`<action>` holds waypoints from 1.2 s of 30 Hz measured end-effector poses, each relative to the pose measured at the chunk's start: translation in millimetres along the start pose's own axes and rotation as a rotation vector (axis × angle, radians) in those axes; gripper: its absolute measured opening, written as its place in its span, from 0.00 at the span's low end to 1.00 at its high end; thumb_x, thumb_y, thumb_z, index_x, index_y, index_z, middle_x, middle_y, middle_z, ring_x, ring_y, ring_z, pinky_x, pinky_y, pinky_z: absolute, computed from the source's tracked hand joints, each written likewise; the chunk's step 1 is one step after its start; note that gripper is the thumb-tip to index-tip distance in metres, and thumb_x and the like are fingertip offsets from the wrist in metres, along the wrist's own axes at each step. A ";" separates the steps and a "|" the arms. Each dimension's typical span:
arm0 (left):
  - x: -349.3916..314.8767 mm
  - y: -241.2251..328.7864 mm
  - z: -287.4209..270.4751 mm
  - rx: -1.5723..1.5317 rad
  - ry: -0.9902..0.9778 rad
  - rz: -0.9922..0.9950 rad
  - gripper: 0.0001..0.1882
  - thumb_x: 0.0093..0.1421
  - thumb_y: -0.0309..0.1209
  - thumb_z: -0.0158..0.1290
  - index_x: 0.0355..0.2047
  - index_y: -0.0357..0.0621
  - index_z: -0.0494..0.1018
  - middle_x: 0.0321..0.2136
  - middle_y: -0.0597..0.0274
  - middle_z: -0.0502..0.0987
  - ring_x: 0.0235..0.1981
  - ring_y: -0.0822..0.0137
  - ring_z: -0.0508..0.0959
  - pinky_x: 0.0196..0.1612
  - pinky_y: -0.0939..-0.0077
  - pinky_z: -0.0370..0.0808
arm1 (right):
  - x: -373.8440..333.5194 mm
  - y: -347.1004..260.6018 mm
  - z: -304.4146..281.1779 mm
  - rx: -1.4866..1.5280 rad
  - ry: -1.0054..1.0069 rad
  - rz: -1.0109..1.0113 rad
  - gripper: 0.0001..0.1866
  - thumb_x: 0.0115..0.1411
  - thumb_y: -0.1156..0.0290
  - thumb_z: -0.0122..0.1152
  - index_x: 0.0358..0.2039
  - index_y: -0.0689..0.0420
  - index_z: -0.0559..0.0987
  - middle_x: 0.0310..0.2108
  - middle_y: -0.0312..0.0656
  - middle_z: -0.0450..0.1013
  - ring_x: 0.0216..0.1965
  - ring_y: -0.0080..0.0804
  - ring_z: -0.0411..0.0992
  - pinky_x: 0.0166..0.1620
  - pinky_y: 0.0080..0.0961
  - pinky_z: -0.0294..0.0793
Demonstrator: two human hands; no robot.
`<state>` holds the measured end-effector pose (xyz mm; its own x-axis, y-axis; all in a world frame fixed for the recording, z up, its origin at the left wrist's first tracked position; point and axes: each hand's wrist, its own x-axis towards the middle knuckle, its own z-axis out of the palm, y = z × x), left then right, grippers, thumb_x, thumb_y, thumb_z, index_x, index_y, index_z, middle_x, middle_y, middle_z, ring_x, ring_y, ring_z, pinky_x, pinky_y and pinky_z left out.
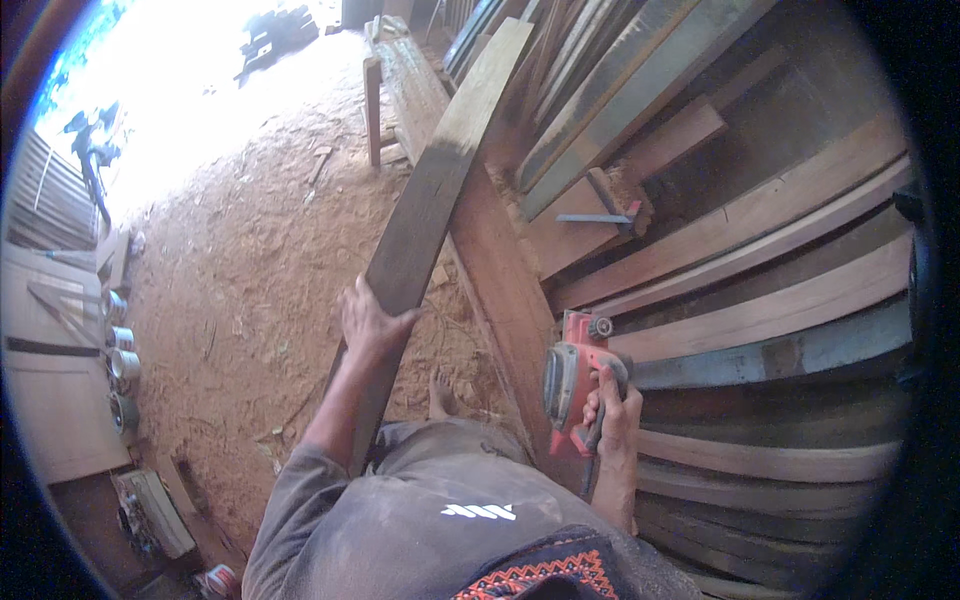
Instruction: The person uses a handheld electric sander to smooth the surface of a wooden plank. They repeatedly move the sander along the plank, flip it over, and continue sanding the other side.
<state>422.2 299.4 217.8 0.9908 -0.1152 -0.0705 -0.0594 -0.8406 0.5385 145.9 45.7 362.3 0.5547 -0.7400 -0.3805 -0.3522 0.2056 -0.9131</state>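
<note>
My left hand [368, 318] grips a long dark plank [425, 215] by its edge, fingers and thumb wrapped round it. The plank slants up and away from my left side; its far end is paler than the rest. Held off to my right is a red and black electric hand planer [567, 385], with my right hand [615, 415] closed round its handle. A cord hangs below the tool. Beneath the plank runs a long reddish-brown wooden bench [495, 280], and the planer is near its closer end.
Many boards [760, 295] lie along the right side. A blue-grey bar [590, 218] with a red end rests on a wood block. Wood scraps are scattered over the earthen floor [230, 260]. Several cans [122, 365] and door panels [55, 410] line the left.
</note>
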 end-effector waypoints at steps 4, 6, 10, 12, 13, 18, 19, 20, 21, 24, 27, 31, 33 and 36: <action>7.3 -112.5 -7.8 -1.078 -0.274 -0.241 0.45 0.67 0.60 0.52 0.69 0.34 0.59 0.63 0.47 0.71 0.61 0.53 0.73 0.68 0.61 0.61 | -4.1 -2.1 -7.4 0.011 -0.078 -0.030 0.24 0.67 0.48 0.64 0.40 0.59 0.77 0.18 0.31 0.67 0.16 0.19 0.64 0.20 0.21 0.63; -57.9 -189.3 -23.5 -0.648 -0.593 -0.488 0.45 0.71 0.65 0.36 0.74 0.41 0.54 0.71 0.51 0.60 0.69 0.57 0.64 0.69 0.60 0.61 | -4.5 -1.2 -9.0 0.020 -0.106 -0.040 0.23 0.67 0.48 0.64 0.40 0.59 0.77 0.18 0.31 0.67 0.16 0.19 0.64 0.20 0.21 0.63; -196.6 -281.1 -26.3 -0.778 -0.923 -0.770 0.46 0.70 0.66 0.37 0.72 0.40 0.58 0.69 0.53 0.65 0.67 0.57 0.67 0.69 0.60 0.61 | -2.6 3.3 -4.9 0.004 -0.138 -0.089 0.22 0.67 0.49 0.64 0.39 0.59 0.77 0.18 0.31 0.67 0.16 0.18 0.65 0.19 0.20 0.62; -223.1 -297.1 -30.8 -0.914 -0.943 -0.879 0.45 0.70 0.66 0.38 0.71 0.40 0.60 0.68 0.53 0.66 0.67 0.57 0.67 0.69 0.60 0.62 | -3.7 5.1 -1.7 0.002 -0.153 -0.094 0.22 0.67 0.49 0.64 0.38 0.59 0.77 0.18 0.31 0.67 0.16 0.18 0.65 0.19 0.20 0.62; -229.6 -299.5 -32.3 -0.978 -0.940 -0.907 0.45 0.70 0.66 0.39 0.71 0.41 0.60 0.68 0.53 0.67 0.67 0.57 0.68 0.69 0.60 0.62 | -5.0 5.7 -0.4 0.007 -0.161 -0.091 0.22 0.68 0.49 0.64 0.38 0.59 0.77 0.18 0.30 0.67 0.16 0.18 0.65 0.19 0.20 0.62; -250.8 -301.0 -49.0 -1.295 -0.931 -1.006 0.43 0.70 0.65 0.41 0.69 0.42 0.63 0.66 0.53 0.69 0.65 0.58 0.69 0.68 0.59 0.64 | -18.3 13.6 -1.7 0.001 -0.198 -0.188 0.22 0.68 0.49 0.63 0.38 0.59 0.77 0.17 0.31 0.66 0.15 0.18 0.64 0.19 0.20 0.62; -263.1 -301.5 -53.0 -1.314 -0.917 -1.023 0.43 0.70 0.65 0.41 0.69 0.42 0.64 0.66 0.53 0.69 0.65 0.58 0.69 0.68 0.59 0.64 | -21.3 15.9 -2.4 0.023 -0.203 -0.190 0.23 0.68 0.48 0.63 0.39 0.60 0.77 0.17 0.30 0.65 0.15 0.18 0.64 0.18 0.20 0.62; -279.0 -302.1 -58.2 -1.270 -0.915 -0.937 0.42 0.69 0.65 0.42 0.69 0.43 0.65 0.66 0.53 0.70 0.65 0.58 0.70 0.68 0.59 0.64 | -24.4 17.3 -2.7 0.022 -0.204 -0.164 0.24 0.68 0.48 0.63 0.39 0.60 0.77 0.17 0.30 0.65 0.15 0.18 0.64 0.19 0.20 0.62; -296.5 -303.0 -63.0 -1.018 -0.888 -0.894 0.43 0.69 0.66 0.42 0.68 0.43 0.66 0.63 0.54 0.73 0.60 0.59 0.74 0.65 0.62 0.68 | -27.9 19.8 -3.1 0.032 -0.211 -0.154 0.24 0.68 0.48 0.63 0.40 0.61 0.77 0.17 0.30 0.65 0.15 0.18 0.64 0.19 0.20 0.63; -317.6 -297.9 -61.4 -0.965 -0.783 -1.051 0.43 0.69 0.65 0.43 0.68 0.42 0.66 0.63 0.55 0.73 0.60 0.59 0.74 0.65 0.64 0.68 | -35.2 19.2 -1.1 0.030 -0.228 -0.118 0.24 0.68 0.48 0.63 0.41 0.61 0.77 0.18 0.31 0.65 0.15 0.19 0.63 0.19 0.19 0.62; -304.8 -291.8 -44.7 -1.071 -0.758 -0.959 0.43 0.69 0.66 0.43 0.68 0.43 0.66 0.65 0.56 0.71 0.62 0.60 0.72 0.65 0.64 0.66 | -41.0 11.6 3.2 0.044 -0.273 -0.124 0.24 0.68 0.48 0.63 0.42 0.61 0.78 0.18 0.31 0.65 0.15 0.19 0.63 0.18 0.19 0.62; -296.9 -290.6 -36.0 -1.267 -0.784 -0.853 0.43 0.65 0.67 0.49 0.64 0.43 0.70 0.61 0.56 0.75 0.59 0.62 0.76 0.63 0.65 0.68 | -46.0 -2.4 7.6 -0.016 -0.275 -0.045 0.26 0.67 0.46 0.62 0.41 0.61 0.78 0.18 0.31 0.64 0.15 0.20 0.64 0.19 0.20 0.61; -299.5 -292.5 -38.2 -1.161 -0.830 -0.878 0.41 0.64 0.65 0.52 0.63 0.42 0.71 0.61 0.56 0.75 0.59 0.62 0.76 0.63 0.65 0.69 | -45.5 -5.7 9.5 -0.036 -0.281 -0.019 0.27 0.67 0.44 0.62 0.42 0.61 0.78 0.19 0.30 0.64 0.16 0.18 0.63 0.19 0.18 0.62; -304.2 -287.8 -40.0 -1.139 -0.891 -0.807 0.40 0.63 0.61 0.57 0.63 0.41 0.70 0.58 0.55 0.76 0.58 0.63 0.76 0.62 0.65 0.70 | -38.5 -3.4 10.2 -0.036 -0.299 -0.039 0.27 0.67 0.44 0.61 0.42 0.61 0.77 0.19 0.30 0.64 0.16 0.18 0.62 0.19 0.18 0.62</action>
<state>142.7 597.6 117.9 0.3204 -0.4549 -0.8309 0.9140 -0.0821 0.3974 133.5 80.1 378.5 0.7637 -0.5246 -0.3763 -0.3496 0.1540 -0.9242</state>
